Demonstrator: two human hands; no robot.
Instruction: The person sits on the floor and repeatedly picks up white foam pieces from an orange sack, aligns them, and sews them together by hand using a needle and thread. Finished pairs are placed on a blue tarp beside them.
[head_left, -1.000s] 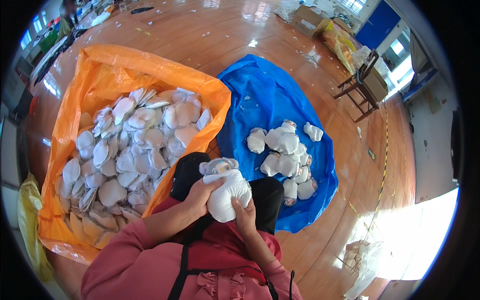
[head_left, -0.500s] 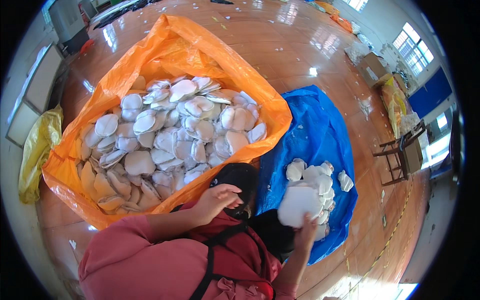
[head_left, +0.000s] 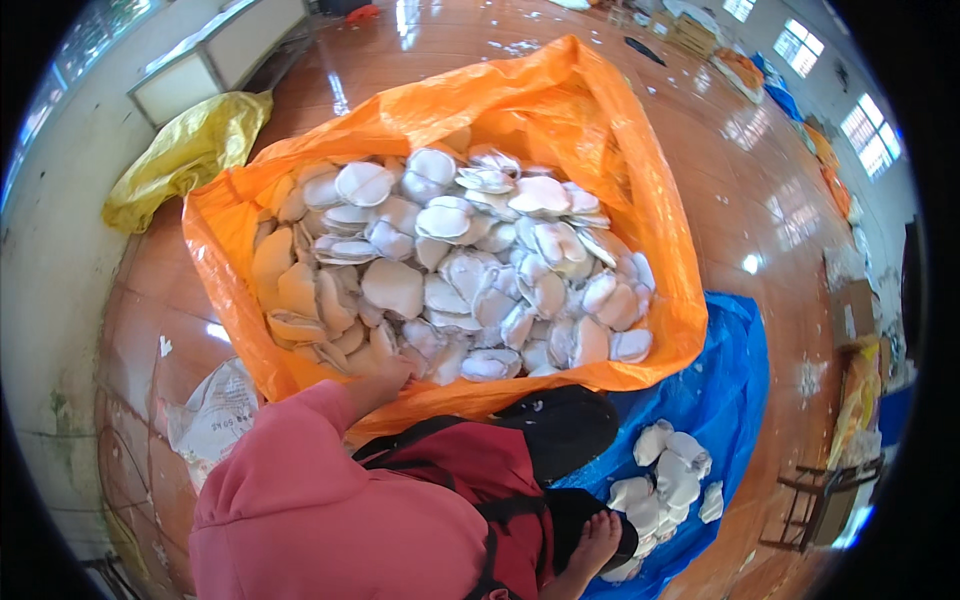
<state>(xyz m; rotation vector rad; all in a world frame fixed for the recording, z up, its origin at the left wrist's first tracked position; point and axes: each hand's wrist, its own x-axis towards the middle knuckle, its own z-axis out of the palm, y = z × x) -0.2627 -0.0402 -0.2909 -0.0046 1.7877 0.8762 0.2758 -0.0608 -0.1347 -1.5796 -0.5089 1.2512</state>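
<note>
A large orange plastic bag (head_left: 640,150) lies spread wide in front of me, heaped with white, rounded, padded fabric pieces (head_left: 393,288). My left hand (head_left: 386,372) reaches over its near edge among the pieces at the lower left of the heap. Its fingers are mostly hidden there, so what they grip does not show. Over my dark-clad knee, my right hand (head_left: 598,542) has its fingers extended and holds nothing visible. Just beyond it, a smaller pile of white pieces (head_left: 678,482) sits on a blue plastic sheet (head_left: 735,350).
A yellow sack (head_left: 195,150) lies by the left wall, below a white cabinet (head_left: 245,45). Beside my left arm is a white printed sack (head_left: 215,415). A wooden chair (head_left: 805,505) and a cardboard box (head_left: 852,312) stand at the right on the tiled floor.
My left hand has gone from above my lap into the orange bag. The white piece has left my right hand, which has drawn back to my knee. The view has swung left.
</note>
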